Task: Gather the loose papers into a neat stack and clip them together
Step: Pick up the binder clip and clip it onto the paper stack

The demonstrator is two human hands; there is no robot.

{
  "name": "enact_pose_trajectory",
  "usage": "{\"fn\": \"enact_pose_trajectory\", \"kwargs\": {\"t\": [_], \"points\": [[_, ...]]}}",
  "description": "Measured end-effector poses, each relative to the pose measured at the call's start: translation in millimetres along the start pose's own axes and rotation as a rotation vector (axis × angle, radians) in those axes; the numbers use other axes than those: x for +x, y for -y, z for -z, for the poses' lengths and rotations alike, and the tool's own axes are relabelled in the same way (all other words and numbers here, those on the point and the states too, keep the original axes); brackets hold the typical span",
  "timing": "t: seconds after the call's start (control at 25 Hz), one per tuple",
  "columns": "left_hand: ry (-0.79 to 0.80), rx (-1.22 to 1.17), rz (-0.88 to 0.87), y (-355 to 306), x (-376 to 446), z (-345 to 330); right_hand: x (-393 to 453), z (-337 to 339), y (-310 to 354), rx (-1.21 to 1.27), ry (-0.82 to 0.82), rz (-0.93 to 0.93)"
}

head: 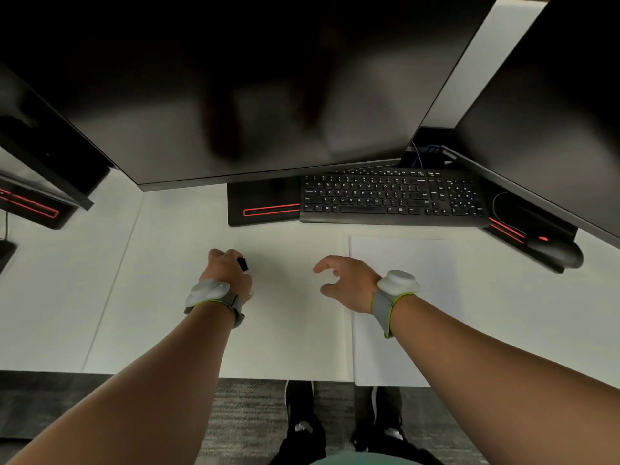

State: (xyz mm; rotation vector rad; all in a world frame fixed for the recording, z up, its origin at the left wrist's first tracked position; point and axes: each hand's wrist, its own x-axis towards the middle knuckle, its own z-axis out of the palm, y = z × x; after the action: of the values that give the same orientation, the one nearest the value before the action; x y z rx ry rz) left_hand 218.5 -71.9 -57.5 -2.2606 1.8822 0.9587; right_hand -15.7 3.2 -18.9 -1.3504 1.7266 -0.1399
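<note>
White sheets of paper (412, 260) lie flat on the white desk, right of centre, their near edge reaching the desk's front edge. Another white sheet (295, 330) seems to lie left of them, under my hands, hard to tell from the desk. My left hand (228, 268) is closed around a small black binder clip (242, 264) that pokes out between finger and thumb. My right hand (345, 280) hovers over the left edge of the right sheets, fingers spread and curled, holding nothing. Both wrists wear grey bands.
A black keyboard (392, 196) sits just beyond the papers. A large dark monitor (251, 88) overhangs the desk (67, 280), with another monitor (553, 112) at right and a mouse (550, 245) below it. The desk's front edge is close to my body.
</note>
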Motion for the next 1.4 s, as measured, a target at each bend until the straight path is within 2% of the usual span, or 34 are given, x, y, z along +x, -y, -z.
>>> {"fn": "enact_pose_trajectory", "kwargs": {"t": [0.2,0.28,0.36,0.48,0.6,0.8,1.04,1.12,1.2,1.28,1.4], "points": [[0.007,-0.23,-0.095,-41.4,-24.5,-16.4,-7.2,4.1,-6.9,0.089,-0.03,0.042],[0.055,-0.501,-0.14,-64.4,-34.1,-24.3,-11.4,7.0,-9.2,0.186,-0.033,0.044],[0.171,-0.806,-0.117,-85.2,-42.7,-28.0,-12.6,10.4,-9.8,0.256,-0.041,0.046],[0.219,-0.956,-0.138,-109.9,-55.2,-32.8,-20.5,21.7,-14.1,0.467,-0.105,0.053],[0.204,-0.89,-0.2,-119.0,-59.1,-37.0,-29.7,32.9,-21.5,0.685,-0.134,-0.026],[0.108,-0.373,-0.397,-134.0,-69.4,-50.8,-49.4,51.8,-52.3,0.781,-0.217,-0.109],[0.149,-0.186,-0.703,-163.9,-103.8,-67.5,-68.7,66.9,-85.7,0.808,-0.273,-0.14],[0.138,-0.133,-0.717,-171.2,-103.5,-68.8,-75.9,72.3,-93.9,0.804,-0.243,-0.144],[0.122,-0.147,-0.684,-177.0,-103.8,-69.9,-81.7,78.3,-98.7,0.903,-0.238,-0.133],[0.129,-0.236,-0.618,-181.2,-104.2,-70.7,-86.2,84.5,-101.5,1.051,-0.253,-0.1],[0.223,-0.365,-0.528,-184.0,-104.3,-73.0,-90.9,89.8,-104.6,1.181,-0.282,-0.036]]}}
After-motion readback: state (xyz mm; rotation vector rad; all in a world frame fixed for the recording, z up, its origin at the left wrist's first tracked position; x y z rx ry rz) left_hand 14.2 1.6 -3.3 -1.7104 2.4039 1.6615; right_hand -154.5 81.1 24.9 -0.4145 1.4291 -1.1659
